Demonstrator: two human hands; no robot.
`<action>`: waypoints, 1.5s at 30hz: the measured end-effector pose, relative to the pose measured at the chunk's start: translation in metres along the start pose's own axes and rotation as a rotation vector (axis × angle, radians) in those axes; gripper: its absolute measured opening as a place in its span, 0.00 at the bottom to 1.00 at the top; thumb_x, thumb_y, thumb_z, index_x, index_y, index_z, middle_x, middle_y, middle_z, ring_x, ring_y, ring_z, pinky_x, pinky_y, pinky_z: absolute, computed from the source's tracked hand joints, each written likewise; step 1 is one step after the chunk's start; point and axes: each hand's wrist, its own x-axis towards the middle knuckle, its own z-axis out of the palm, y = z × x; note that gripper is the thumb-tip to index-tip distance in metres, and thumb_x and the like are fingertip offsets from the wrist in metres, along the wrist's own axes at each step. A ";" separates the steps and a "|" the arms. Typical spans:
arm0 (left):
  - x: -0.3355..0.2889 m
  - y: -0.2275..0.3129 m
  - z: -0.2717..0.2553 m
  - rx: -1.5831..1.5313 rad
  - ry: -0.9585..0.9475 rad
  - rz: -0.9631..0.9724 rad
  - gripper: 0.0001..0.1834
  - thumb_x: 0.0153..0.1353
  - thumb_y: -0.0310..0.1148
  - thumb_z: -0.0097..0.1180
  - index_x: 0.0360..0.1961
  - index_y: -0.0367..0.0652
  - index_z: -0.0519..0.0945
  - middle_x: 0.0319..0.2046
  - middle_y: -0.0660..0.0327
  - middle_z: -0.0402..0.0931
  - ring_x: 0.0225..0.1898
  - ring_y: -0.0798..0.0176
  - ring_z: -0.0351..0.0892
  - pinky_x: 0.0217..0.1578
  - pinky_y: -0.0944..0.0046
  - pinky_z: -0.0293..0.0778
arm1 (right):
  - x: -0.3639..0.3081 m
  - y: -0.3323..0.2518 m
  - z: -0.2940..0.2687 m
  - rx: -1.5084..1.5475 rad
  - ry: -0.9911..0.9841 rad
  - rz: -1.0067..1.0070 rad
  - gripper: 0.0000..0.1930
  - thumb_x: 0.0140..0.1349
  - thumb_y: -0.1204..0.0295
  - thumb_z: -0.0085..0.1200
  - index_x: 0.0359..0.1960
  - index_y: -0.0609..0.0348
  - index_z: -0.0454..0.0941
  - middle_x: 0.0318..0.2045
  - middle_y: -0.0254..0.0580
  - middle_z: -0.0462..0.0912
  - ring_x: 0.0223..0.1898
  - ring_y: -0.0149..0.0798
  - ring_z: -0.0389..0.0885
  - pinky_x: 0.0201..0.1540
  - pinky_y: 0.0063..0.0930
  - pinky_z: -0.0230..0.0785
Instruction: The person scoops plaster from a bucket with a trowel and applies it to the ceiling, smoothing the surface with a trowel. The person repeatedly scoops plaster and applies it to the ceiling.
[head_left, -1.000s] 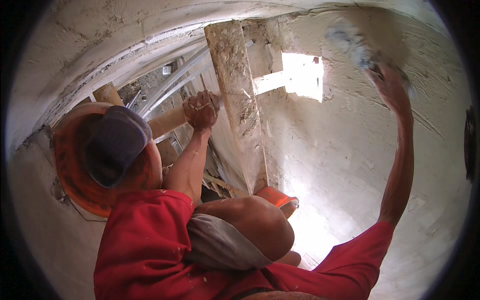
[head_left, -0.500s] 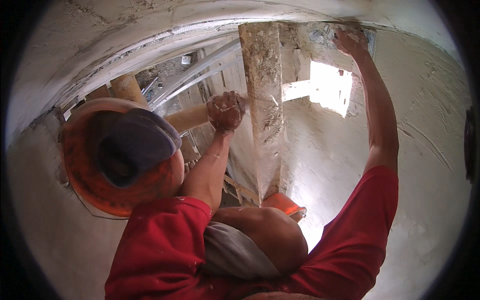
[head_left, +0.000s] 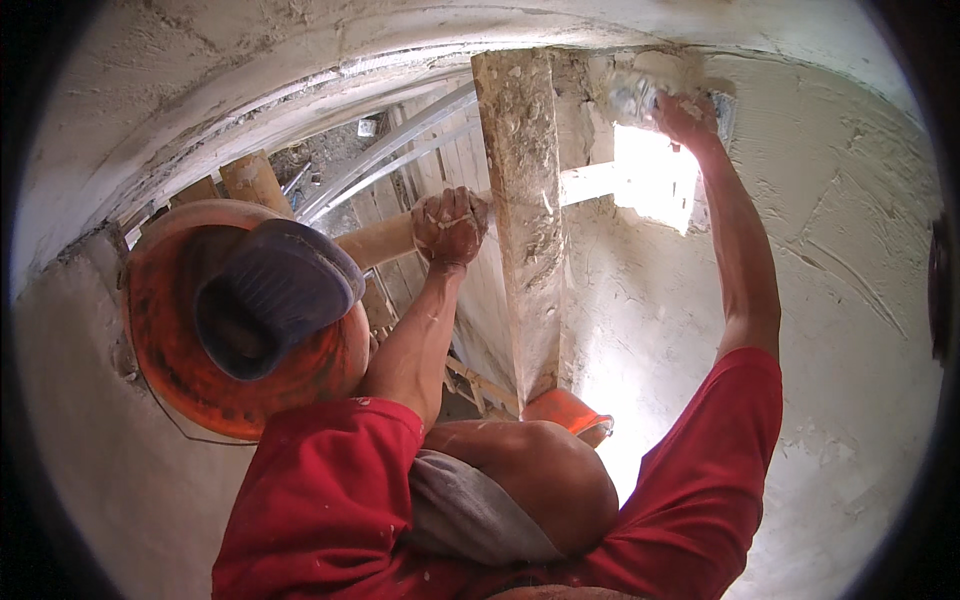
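Where the fisheye rim goes black at 9 o'clock, the L wall (head_left: 70,370) is cut off; its render looks dull, patchy. Next, also approx. 9, an orange bucket (head_left: 165,330), smeared dark inside; contents mostly hidden by a dark curved thing (head_left: 290,280) across its mouth, kind unclear. Red L sleeve (head_left: 320,490), 7 o'clock, covers a bit of the bucket & runs off the bottom edge. At 11, pale strips (head_left: 408,138) slant past planks & rubble; small bits there too small to ID.

L hand (head_left: 450,226), just short of 12, is caked w/ plaster, fingers curled tight over a round wooden pole (head_left: 378,240); thumb out of sight. Hand & board hide where the pole goes. That board (head_left: 522,180), 12 o'clock, is rough, crusted w/ plaster. Near its lower end, 5 o'clock, an orange vessel (head_left: 562,408) sits part-hidden behind the bare knee (head_left: 570,480).

At 2, the wall opening (head_left: 650,185) is blown out white, nothing readable thru it. R hand (head_left: 686,118), between 1 & 2 by its top edge, has fingers bent round a flat greyish tool (head_left: 724,115); grip covered, L end blurred, wall contact can't tell. R wall (head_left: 850,280): pale render w/ ridges & a long scored line, glare lower down. At 3, a dark thing (head_left: 938,290) is cut by the rim, no ID.
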 end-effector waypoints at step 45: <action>-0.002 0.058 -0.045 0.822 0.241 -0.364 0.12 0.58 0.41 0.46 0.38 0.47 0.73 0.37 0.65 0.70 0.43 0.64 0.70 0.45 0.58 0.67 | 0.021 0.059 -0.006 2.260 -0.336 0.436 0.27 0.62 0.46 0.43 0.56 0.49 0.63 0.55 0.39 0.71 0.59 0.36 0.67 0.62 0.45 0.57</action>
